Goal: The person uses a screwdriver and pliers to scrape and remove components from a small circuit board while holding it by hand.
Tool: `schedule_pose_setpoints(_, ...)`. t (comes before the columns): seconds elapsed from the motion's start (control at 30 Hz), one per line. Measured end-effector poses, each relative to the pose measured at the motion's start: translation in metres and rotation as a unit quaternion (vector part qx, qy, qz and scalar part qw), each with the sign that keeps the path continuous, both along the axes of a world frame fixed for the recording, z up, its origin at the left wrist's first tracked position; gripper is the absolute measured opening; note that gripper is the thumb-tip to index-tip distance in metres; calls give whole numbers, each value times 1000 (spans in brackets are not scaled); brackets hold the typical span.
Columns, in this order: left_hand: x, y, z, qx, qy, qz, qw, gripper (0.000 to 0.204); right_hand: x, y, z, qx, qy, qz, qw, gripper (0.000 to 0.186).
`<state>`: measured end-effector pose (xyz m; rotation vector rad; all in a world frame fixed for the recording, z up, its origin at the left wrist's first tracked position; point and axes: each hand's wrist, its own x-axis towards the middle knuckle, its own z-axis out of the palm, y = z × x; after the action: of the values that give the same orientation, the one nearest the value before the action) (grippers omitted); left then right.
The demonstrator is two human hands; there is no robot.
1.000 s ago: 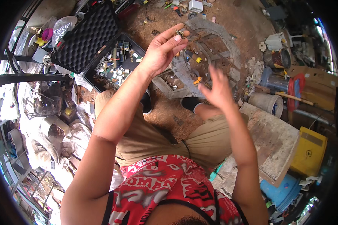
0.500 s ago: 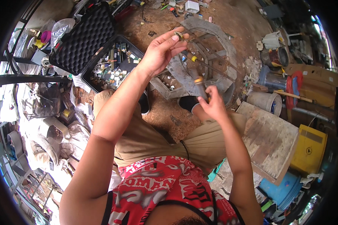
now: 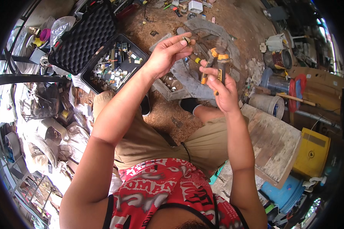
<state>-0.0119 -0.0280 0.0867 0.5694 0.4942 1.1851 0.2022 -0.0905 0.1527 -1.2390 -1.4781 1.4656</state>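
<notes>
The left hand (image 3: pixel 168 55) pinches a small, dark, metallic-looking piece (image 3: pixel 186 39) between thumb and fingertips, over the upper left part of the round grey frame (image 3: pixel 185 76); the right hand (image 3: pixel 226 91) grips yellow-and-black-handled pliers (image 3: pixel 221 70), handles apart, over its right side. Both are in hand, yet the pliers do not touch the piece, whose details are too small to show any work done. Beyond the frame's left edge, loose circuit-board bits (image 3: pixel 112 72) fill much of an open black foam-lined case (image 3: pixel 84 42).

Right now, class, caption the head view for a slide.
Left hand pinches a small piece, right hand grips pliers; an open black case lies left.
</notes>
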Motion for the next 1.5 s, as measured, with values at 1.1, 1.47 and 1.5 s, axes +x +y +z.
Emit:
schedule_pose_setpoints(1.1,-4,-4,8,54,70,-12,996,45,-4,27,11,369,-488,15,791,46)
schedule_pose_setpoints(1.47,7,-8,4,43,42,-14,998,45,-1,27,16,367,-507,27,779,33)
schedule_pose_setpoints(1.5,8,-8,3,45,39,-13,998,45,1,26,15,372,-505,24,779,32)
